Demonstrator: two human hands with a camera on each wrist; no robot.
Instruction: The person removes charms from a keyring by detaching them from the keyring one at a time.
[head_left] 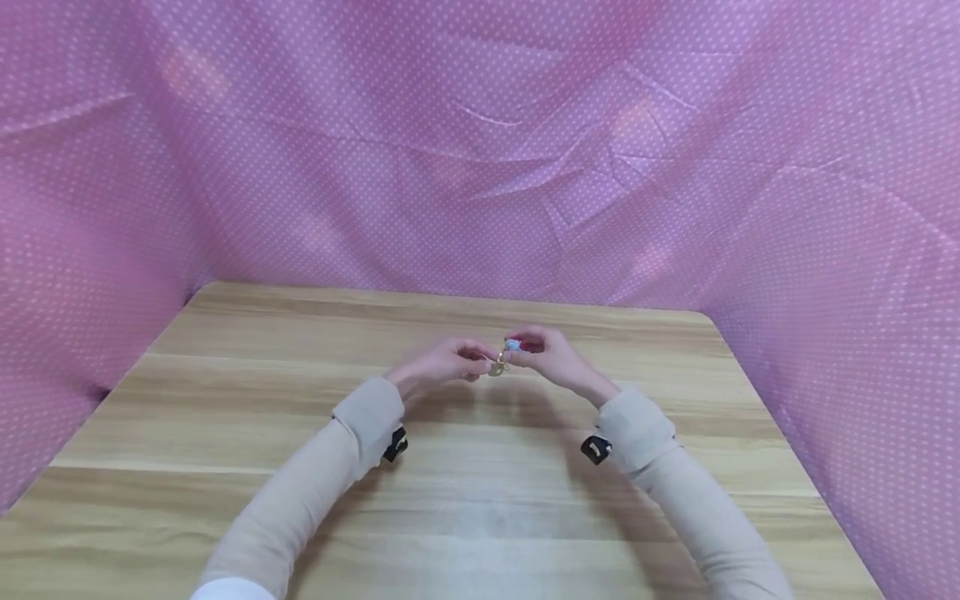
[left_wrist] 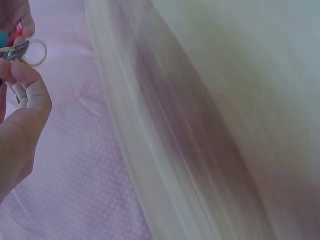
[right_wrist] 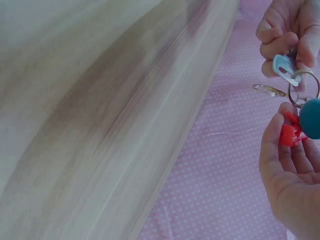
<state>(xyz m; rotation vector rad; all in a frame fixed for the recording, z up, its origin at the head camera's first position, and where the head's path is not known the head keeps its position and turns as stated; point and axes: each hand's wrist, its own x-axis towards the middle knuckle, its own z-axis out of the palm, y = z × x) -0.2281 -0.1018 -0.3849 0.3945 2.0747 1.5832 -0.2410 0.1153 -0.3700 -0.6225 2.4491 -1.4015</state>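
Observation:
Both hands hold a key ring with charms above the middle of the table. My left hand [head_left: 448, 362] pinches one end, where a pale blue flat piece [right_wrist: 283, 65] hangs by its fingers; the dark thing within that grip is mostly hidden. From the other side, my right hand [head_left: 553, 358] holds the charm end, its fingers at a red charm [right_wrist: 289, 136] and a round teal charm [right_wrist: 311, 120]. Between the hands runs the metal ring [right_wrist: 289, 95], with a gold-coloured piece [right_wrist: 270, 90] sticking out beside it.
Below the hands lies a wood-grain table [head_left: 480, 508] with rounded far corners. Pink polka-dot cloth [head_left: 450, 208] hangs behind it and along both sides. Dark wrist devices [head_left: 596, 449] sit under the beige sleeves [head_left: 637, 429].

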